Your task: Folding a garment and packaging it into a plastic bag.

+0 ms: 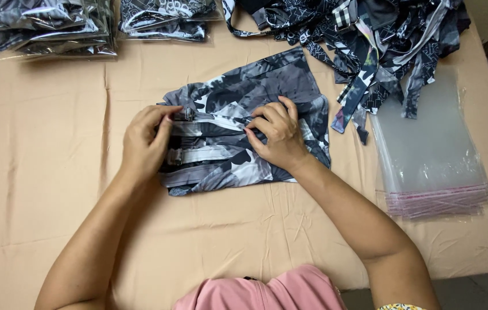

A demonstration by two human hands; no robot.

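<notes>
Both hands press on the folded grey garment [244, 138] lying crosswise on the counter [54, 172]. Left hand [143, 143] maybe pinches its strap; right hand [278, 135] lies flat, fingers spread.

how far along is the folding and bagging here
Done: two stacks of bagged garments sit at the table's far left. In hand: the left hand and right hand press a grey patterned garment into a fold, not yet bagged. Left: a loose heap of garments at far right, and a pile of empty clear bags beside it.
</notes>
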